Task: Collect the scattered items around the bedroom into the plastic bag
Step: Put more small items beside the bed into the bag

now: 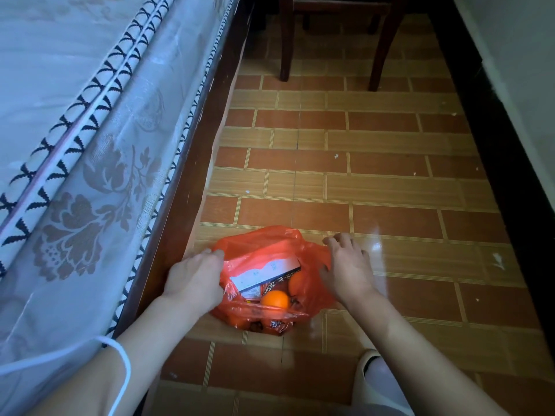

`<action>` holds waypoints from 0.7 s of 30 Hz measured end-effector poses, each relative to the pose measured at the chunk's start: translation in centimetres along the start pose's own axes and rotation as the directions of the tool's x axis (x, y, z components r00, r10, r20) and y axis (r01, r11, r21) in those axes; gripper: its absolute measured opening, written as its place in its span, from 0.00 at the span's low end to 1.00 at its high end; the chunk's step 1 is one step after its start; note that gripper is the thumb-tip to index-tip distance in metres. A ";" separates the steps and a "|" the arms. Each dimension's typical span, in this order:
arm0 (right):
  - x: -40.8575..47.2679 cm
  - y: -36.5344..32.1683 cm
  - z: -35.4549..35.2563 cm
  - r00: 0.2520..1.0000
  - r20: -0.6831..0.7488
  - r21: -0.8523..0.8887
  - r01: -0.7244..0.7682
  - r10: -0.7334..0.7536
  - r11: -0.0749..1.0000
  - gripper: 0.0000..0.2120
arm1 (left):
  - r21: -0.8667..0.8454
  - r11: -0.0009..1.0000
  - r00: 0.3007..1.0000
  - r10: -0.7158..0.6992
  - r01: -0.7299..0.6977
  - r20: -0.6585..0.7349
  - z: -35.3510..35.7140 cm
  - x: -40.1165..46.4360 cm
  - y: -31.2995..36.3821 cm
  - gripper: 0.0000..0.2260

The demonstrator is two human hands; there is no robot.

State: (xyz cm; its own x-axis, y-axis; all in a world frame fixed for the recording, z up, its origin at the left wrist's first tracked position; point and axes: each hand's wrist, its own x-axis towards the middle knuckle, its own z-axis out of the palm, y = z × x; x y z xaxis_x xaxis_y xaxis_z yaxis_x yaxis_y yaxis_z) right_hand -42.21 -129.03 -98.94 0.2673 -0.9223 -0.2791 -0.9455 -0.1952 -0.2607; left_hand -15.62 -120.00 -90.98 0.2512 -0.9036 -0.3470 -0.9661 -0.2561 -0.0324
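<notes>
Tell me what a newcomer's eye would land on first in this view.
The bright orange plastic bag on the tiled floor beside the bed, with the left hand and right hand at its two sides. Inside, an orange ball and a white box show.

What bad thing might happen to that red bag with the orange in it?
The orange ball sits near the top of the red bag, so it might roll out if the bag tips. The white box pokes up at a slant and its corner could tear the thin plastic. The left hand and right hand only hold the bag's edges, so a quick lift might spill things onto the tiled floor.
</notes>
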 end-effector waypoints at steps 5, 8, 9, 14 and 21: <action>0.0 0.2 -0.6 0.983 0.119 -0.028 -0.135 0.137 0.991 0.13 | -0.023 0.994 0.991 -0.103 0.105 0.081 -0.7 0.9 0.0 0.07; -0.2 0.1 -1.0 0.991 0.048 0.082 -0.132 0.128 0.988 0.08 | -0.038 0.997 0.995 -0.073 0.070 -0.070 -1.1 0.7 0.0 0.03; -0.3 -0.1 -1.2 0.993 0.003 0.135 -0.114 0.115 0.984 0.09 | -0.049 0.997 0.992 -0.060 0.055 -0.108 -1.4 0.5 0.1 0.05; -1.2 -2.3 -3.2 0.987 -0.126 0.507 -0.026 0.104 0.861 0.10 | -0.084 0.996 0.970 -0.017 -0.003 -0.244 -2.5 0.3 0.7 0.08; -2.2 -3.3 -5.7 0.969 -0.235 0.764 0.137 0.075 0.630 0.04 | -0.279 0.958 0.943 -0.031 -0.067 -0.331 -3.3 -0.2 2.2 0.16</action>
State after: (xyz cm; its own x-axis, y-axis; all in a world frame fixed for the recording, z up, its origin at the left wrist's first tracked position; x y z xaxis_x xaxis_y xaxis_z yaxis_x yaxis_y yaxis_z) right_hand -40.72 -128.23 -92.16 0.1444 -0.9869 -0.0725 -0.4171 0.0058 -0.9089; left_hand -17.65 -121.52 -87.93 0.2865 -0.9579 -0.0156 -0.9256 -0.2810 0.2537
